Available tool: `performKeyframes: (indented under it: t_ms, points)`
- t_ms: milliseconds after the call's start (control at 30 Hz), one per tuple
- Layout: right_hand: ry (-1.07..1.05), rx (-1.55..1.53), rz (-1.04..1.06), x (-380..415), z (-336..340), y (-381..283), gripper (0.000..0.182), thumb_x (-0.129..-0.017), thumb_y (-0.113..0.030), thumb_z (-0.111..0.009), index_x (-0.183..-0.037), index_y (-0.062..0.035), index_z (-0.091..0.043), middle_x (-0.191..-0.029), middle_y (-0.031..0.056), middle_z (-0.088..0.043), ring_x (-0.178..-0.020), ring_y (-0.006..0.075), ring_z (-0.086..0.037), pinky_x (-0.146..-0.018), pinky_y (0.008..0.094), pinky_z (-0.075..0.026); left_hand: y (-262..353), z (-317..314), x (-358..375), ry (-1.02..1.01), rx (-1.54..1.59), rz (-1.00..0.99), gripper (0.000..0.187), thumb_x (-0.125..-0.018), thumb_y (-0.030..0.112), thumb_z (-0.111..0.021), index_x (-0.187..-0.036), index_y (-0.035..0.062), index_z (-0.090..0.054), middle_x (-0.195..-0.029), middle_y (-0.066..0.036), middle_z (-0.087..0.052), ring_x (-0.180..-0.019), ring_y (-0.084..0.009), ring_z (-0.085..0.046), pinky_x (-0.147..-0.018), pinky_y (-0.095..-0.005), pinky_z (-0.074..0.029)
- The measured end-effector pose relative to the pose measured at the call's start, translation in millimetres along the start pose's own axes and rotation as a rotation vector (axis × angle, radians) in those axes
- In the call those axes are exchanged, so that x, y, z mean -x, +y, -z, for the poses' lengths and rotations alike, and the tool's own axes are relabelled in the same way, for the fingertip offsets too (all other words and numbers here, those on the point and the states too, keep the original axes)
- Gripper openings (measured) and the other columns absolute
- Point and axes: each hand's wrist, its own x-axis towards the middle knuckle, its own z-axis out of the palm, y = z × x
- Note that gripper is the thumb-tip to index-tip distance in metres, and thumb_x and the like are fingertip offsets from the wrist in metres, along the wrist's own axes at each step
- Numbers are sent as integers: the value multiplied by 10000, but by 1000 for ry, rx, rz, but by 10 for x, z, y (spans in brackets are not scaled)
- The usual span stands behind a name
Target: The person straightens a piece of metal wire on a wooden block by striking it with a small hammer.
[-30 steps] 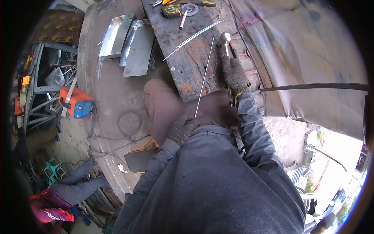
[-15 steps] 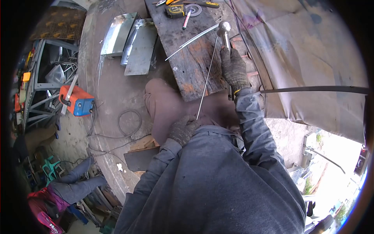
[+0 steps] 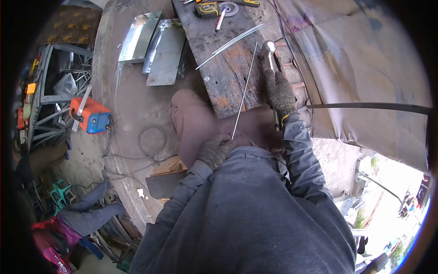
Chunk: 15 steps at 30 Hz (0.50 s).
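My left hand (image 3: 214,151), in a grey knitted glove, is closed around the lower end of a thin metal rod (image 3: 244,91) near my lap. The rod slants up over a dark, worn wooden plank (image 3: 223,82). On the right, my gloved right hand (image 3: 280,93) grips a metal hammer (image 3: 270,51), its round shiny head up beside the plank's right edge. Several thin rods (image 3: 228,44) lie across the plank. Farther up are a marker (image 3: 220,21), a grinding disc (image 3: 229,9) and a yellow-black tape measure (image 3: 207,10).
Two bent sheet-metal pieces (image 3: 166,57) lie left of the plank. An orange-blue machine (image 3: 93,116) with a cable stands at the left. Another person's legs (image 3: 91,217) show at lower left. A brownish sheet (image 3: 365,68) spreads at the right.
My right hand and the hammer have moved a little down and to the right. The left hand and the rod it holds have barely moved.
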Motion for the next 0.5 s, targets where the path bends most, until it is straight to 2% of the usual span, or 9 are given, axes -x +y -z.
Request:
performKeyframes:
  t_ms: [67, 100, 133, 167, 300, 367, 400, 467, 500]
  points:
    - [145, -111, 132, -37, 27, 24, 565, -986, -532, -433, -1020, 10, -587, -960, 335, -628, -970, 479, -613, -823, 534, -461, 63, 11, -26, -3, -14, 77, 324, -902, 293, -661, -1138, 71, -659, -1074, -119, -659, -1003, -279, -637, -904, -381, -492]
    - [148, -113, 127, -52, 24, 34, 565, -986, -532, -433, -1020, 10, -587, -960, 335, -628, -970, 479, -613, -823, 534, -461, -8, -20, -32, -7, -18, 76, 324, -902, 293, -661, -1138, 71, -659, -1074, -119, -659, -1003, -279, -637, -904, -381, -492]
    - [127, -24, 135, -61, 48, -26, 395, -954, -349, -475, -1169, -23, -534, -1011, 288, -601, -952, 448, -612, -794, 517, -476, -62, -41, -27, 11, -61, -2, 329, -900, 295, -665, -1140, 71, -657, -1075, -119, -658, -1007, -277, -635, -904, -383, -491]
    - [105, 65, 146, -82, 72, -94, 414, -922, -166, -518, -1319, -57, -481, -1061, 242, -574, -933, 416, -611, -765, 500, -491, -111, -62, -26, 33, -103, -79, 334, -897, 297, -669, -1142, 70, -655, -1076, -120, -658, -1011, -274, -633, -904, -385, -490]
    - [110, -236, -90, -286, 138, -313, 370, -927, -222, -540, -1252, -44, -524, -1010, 256, -599, -917, 424, -611, -771, 502, -487, 161, 35, 6, 23, 10, 94, 332, -896, 295, -669, -1142, 71, -657, -1080, -107, -660, -1010, -274, -632, -913, -379, -492]
    - [197, 52, 311, -507, -20, -43, 385, -976, -371, -506, -1121, -20, -571, -911, 270, -615, -896, 434, -618, -765, 499, -480, 253, 87, -9, -58, 83, 216, 330, -903, 299, -666, -1136, 65, -658, -1082, -103, -664, -1000, -282, -638, -917, -368, -499]
    - [201, 53, 309, -472, -46, -23, 385, -976, -371, -506, -1121, -20, -571, -911, 270, -615, -896, 434, -618, -765, 499, -480, 108, 57, -37, -60, 80, 212, 330, -903, 299, -666, -1136, 65, -658, -1082, -103, -664, -1000, -282, -638, -917, -368, -499]
    - [244, -138, -45, -63, 120, -383, 477, -997, -462, -457, -977, -7, -594, -803, 274, -609, -844, 440, -631, -744, 496, -490, -324, -88, -70, 93, -443, -470, 341, -911, 305, -662, -1123, 38, -657, -1048, -102, -670, -926, -238, -656, -849, -336, -533]
    - [233, -131, -40, 58, 111, -385, 477, -997, -462, -457, -977, -7, -594, -803, 274, -609, -844, 440, -631, -744, 496, -490, -226, -83, -73, 96, -431, -462, 341, -911, 305, -662, -1123, 38, -657, -1048, -102, -670, -926, -238, -656, -849, -336, -533]
